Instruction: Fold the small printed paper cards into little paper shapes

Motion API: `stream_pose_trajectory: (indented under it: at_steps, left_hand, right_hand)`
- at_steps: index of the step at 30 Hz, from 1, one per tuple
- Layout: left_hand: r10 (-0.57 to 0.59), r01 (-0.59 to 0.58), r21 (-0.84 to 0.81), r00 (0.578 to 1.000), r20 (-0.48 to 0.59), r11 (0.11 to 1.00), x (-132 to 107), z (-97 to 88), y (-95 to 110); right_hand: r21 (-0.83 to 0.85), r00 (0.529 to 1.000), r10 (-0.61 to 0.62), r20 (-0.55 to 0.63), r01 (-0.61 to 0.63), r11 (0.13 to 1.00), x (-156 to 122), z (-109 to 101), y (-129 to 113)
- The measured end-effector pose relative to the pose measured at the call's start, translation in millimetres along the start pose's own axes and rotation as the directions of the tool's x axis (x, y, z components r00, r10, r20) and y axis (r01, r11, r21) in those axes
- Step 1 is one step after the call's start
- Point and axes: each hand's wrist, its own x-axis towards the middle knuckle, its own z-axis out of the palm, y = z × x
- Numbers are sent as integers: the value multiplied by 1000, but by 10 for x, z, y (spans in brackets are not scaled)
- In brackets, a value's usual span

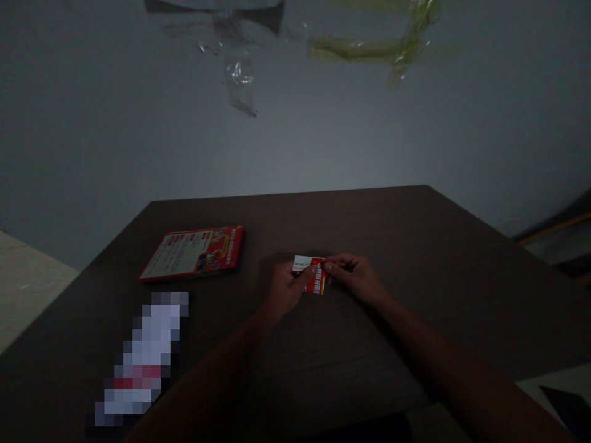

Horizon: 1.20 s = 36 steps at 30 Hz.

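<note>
A small red-and-white printed paper piece (318, 283) is held just above or against the tabletop (369, 227), near its middle; whether contact is made cannot be told. It is gripped at its nine o'clock side by the left hand (285, 288), with the thumb pressed across its face, while its two o'clock corner is pinched by the fingertips of the right hand (357, 275). Both grips are closed on it. A white panel is shown at eleven o'clock and a red, lettered one at five, so it is judged to be at least partly folded. The handling appears unfinished: the piece is not yet released or set down, and whether its shape is final cannot be told. Toward nine o'clock, a thick, flat, red-and-white printed stack (184, 255), apparently of paper, is left lying untouched. At eight o'clock, a long, pale, pixelated object (148, 351) is also left unheld, its identity obscured.
</note>
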Motion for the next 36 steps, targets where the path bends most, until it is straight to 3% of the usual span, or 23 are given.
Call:
stream_pose_trajectory:
  at_steps: [3,10,14,19,26,36]
  left_hand:
    - [23,-22,34,999,-26,999,-19,22,39]
    - [59,-53,94,996,-65,994,-23,62,97]
    - [139,-120,211,987,-76,970,-22,67,60]
    - [239,-187,380,967,-95,906,-14,74,-23]
    - [144,-135,119,987,-73,984,-27,73,71]
    - [79,-77,35,993,-84,996,-39,40,78]
  right_hand:
    - [-50,1000,-11,18,12,999,-10,27,2]
    - [-87,997,-37,-72,30,996,-16,90,49]
    - [-8,997,19,-71,-20,1000,-23,146,57]
    - [8,989,-25,-143,26,1000,-47,245,76]
    - [14,984,-88,-153,91,996,-46,223,66]
    - [-12,981,-128,-147,128,992,-62,133,84]
